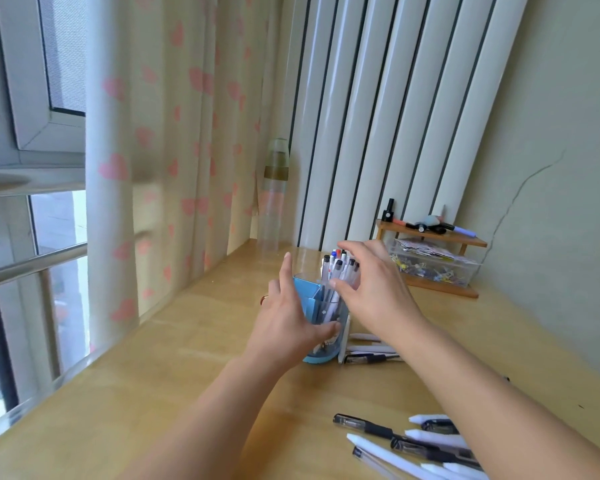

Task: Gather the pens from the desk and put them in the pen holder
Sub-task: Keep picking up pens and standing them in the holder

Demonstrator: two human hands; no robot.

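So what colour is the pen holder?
Blue: the pen holder has a blue base and insert behind clear walls, seen in the head view.

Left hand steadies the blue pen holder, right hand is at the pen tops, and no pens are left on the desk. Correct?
Not quite. The head view shows pens left on the desk. The rest holds: left hand on the blue pen holder, right hand at the pen tops.

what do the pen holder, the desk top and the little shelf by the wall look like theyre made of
Pen holder: seemingly clear plastic with blue dividers and base; pens show through its wall. Desk top: light wood or wood-look laminate, smooth with a faint sheen and visible grain bands. Little shelf: darker, orange-brown wood, judging by its plank edges.
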